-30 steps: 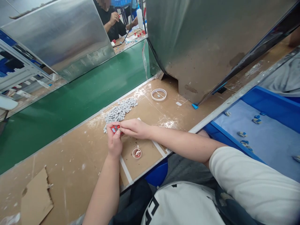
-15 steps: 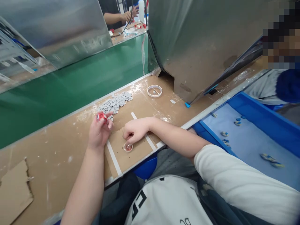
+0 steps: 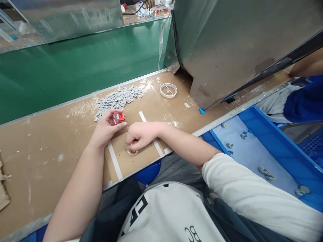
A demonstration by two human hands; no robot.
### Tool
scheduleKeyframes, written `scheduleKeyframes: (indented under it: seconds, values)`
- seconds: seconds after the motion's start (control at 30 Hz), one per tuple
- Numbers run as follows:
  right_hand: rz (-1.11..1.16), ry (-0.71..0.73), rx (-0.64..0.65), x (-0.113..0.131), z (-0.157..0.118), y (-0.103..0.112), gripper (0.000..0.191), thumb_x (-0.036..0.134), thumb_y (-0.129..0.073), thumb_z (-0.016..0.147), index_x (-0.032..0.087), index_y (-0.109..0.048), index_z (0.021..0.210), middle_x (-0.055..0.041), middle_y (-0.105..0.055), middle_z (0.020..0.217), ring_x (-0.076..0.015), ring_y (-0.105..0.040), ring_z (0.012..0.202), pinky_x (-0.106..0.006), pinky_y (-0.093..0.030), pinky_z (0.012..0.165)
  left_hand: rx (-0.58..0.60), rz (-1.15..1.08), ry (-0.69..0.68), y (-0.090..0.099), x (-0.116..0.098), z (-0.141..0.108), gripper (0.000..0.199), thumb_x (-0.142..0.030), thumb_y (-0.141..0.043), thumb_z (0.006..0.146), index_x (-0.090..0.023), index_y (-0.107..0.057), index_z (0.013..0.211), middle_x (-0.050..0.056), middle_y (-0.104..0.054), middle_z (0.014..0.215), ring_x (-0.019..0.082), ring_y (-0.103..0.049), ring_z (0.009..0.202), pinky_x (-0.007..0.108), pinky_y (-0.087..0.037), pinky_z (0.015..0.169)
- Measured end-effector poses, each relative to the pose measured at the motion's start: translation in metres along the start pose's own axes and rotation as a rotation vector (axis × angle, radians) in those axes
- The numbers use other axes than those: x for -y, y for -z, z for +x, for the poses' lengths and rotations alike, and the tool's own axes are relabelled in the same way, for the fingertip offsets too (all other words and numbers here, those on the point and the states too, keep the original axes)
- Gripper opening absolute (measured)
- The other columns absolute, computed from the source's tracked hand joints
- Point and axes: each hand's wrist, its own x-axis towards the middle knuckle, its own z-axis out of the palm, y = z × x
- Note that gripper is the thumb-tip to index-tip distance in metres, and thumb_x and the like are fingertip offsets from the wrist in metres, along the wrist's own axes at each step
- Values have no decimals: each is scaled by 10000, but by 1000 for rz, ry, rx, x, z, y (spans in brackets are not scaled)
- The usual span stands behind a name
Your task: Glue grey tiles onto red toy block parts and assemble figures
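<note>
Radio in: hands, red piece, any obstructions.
Left hand: fingers hold red piece. Right hand at small cup, grip unclear. Grey pile beyond, apparently not blocking.

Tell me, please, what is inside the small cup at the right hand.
Reddish contents show in the small cup; the right hand covers its far part, so anything there is hidden.

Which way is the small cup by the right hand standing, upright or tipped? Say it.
Upright: the small cup has its rim facing up; the right hand hides part of it.
</note>
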Motion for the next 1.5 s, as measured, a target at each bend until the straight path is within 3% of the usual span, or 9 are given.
scheduleKeyframes:
  seconds: [0.13,0.23,0.37,0.5,0.67,0.97,1.2,1.5]
  values:
    - [146,65,-210,-11,-3,3,415,258,-584,965,228,-335,635,65,-313,594,-90,-297,587,-284,-279,618,20,3,18,-2,2,0,653,-357,-1069,593,-212,-752,1146,98,-789,1152,233,-748,951,319,-636,804]
    - [164,73,-473,-23,-5,6,483,419,-558,1037,234,-323,657,59,-296,628,-86,-299,614,-270,-281,620,58,57,33,-5,0,-3,690,-376,-1065,614,-194,-788,1219,115,-802,1161,264,-771,970,358,-668,832]
    - [69,-22,-851,-39,-2,8,531,549,-506,1067,243,-292,689,49,-319,650,-94,-324,650,-266,-300,638,67,135,27,-9,-2,-6,693,-419,-1071,619,-184,-812,1218,96,-804,1101,279,-777,937,419,-689,863]
    - [-28,-107,-1020,-48,4,7,497,464,-502,1063,244,-257,691,48,-295,665,-99,-324,674,-265,-310,673,71,211,20,-8,1,-6,680,-420,-1073,623,-198,-831,1219,79,-811,998,284,-773,884,423,-683,839]
    - [-41,-177,-1002,-47,8,6,469,356,-538,1034,240,-257,677,56,-274,661,-101,-311,684,-266,-296,689,76,262,28,-9,0,-6,649,-427,-1071,621,-190,-840,1179,72,-810,966,270,-756,851,382,-660,791]
    - [-61,-210,-908,-49,11,4,470,344,-552,1047,233,-305,663,61,-291,630,-105,-304,674,-271,-276,669,104,256,27,-12,-3,-6,586,-395,-1055,650,-190,-849,1159,79,-812,962,298,-766,860,387,-655,776]
    - [-210,-223,-867,-43,9,6,445,244,-538,1011,239,-264,661,64,-317,620,-105,-307,656,-280,-267,674,66,344,47,-17,-12,-8,644,-535,-1025,628,-195,-829,1139,59,-805,978,292,-766,902,391,-660,820]
    - [-138,-166,-758,-39,6,8,419,189,-541,976,236,-270,660,62,-336,633,-98,-327,655,-282,-253,660,46,394,85,-19,-14,-8,665,-571,-974,625,-190,-764,1129,44,-781,979,254,-748,879,362,-648,827]
